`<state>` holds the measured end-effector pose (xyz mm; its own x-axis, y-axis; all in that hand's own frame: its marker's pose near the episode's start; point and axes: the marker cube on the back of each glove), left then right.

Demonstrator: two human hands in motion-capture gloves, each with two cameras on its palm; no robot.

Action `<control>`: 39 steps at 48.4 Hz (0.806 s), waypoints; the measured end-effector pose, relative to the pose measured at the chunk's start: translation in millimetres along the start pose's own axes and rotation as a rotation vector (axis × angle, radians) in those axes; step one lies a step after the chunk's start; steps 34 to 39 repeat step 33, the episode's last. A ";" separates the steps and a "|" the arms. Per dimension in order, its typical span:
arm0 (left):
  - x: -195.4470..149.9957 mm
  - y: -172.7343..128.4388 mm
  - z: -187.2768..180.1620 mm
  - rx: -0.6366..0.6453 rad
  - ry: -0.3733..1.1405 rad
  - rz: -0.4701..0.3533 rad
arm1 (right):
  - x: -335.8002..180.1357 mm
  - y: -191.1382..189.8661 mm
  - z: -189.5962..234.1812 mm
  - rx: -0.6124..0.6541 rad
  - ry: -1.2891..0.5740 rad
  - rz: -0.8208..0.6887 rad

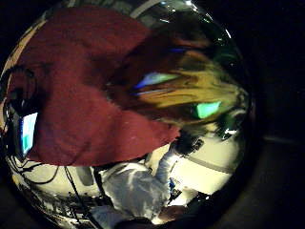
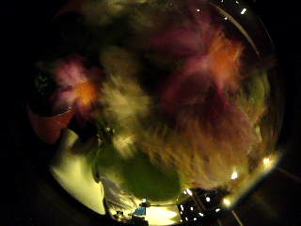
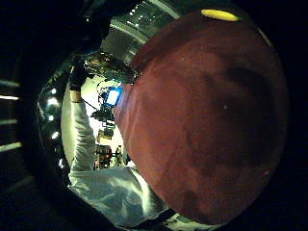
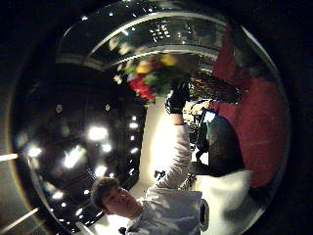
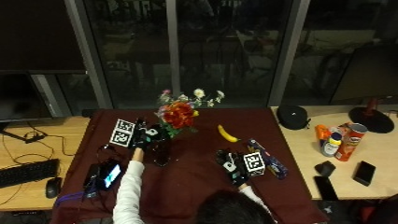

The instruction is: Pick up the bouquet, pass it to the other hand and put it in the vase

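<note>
Left hand (image 5: 144, 138) grips bouquet (image 5: 177, 113) stems, flowers above dark vase (image 5: 160, 153). Right hand (image 5: 231, 164) low over maroon tablecloth (image 5: 199, 172); finger state unreadable. Banana (image 5: 227, 134) nearby.

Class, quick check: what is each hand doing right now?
Left hand: holds the bouquet by its stems, above the table.
Right hand: rests on the table; fingers cannot be told.
</note>
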<state>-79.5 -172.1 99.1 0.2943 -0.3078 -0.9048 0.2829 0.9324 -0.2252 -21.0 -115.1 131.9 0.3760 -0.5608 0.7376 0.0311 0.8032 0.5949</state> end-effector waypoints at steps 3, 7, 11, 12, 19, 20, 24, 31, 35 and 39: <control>-12.0 6.5 -6.1 -0.027 0.051 0.014 | -2.0 8.3 3.2 -0.001 -0.093 0.166; -23.6 14.5 -17.4 0.006 0.196 0.037 | -1.1 10.2 3.1 -0.002 -0.109 0.216; -23.2 18.8 -23.0 0.073 0.252 0.038 | 2.1 8.4 3.5 -0.010 -0.090 0.237; -22.4 19.2 -23.3 0.087 0.249 0.041 | 3.3 7.5 3.7 -0.014 -0.082 0.242; -14.0 12.2 -11.7 0.168 0.145 0.083 | -2.6 -10.9 13.3 -0.097 0.112 -0.026; -11.9 11.6 -8.9 0.167 0.136 0.086 | -7.2 -10.1 17.6 -0.113 0.100 0.023; -3.8 9.0 1.2 0.156 0.141 0.087 | -5.5 -23.9 41.9 -0.212 0.045 0.136; -0.9 10.6 -0.2 0.160 0.152 0.090 | -2.0 -47.2 85.7 -0.258 -0.137 0.190; -4.1 9.4 -3.6 0.177 0.132 0.093 | 4.8 -53.1 94.8 -0.215 -0.193 0.130; -4.1 9.4 -3.6 0.177 0.132 0.093 | 4.8 -53.1 94.8 -0.215 -0.193 0.130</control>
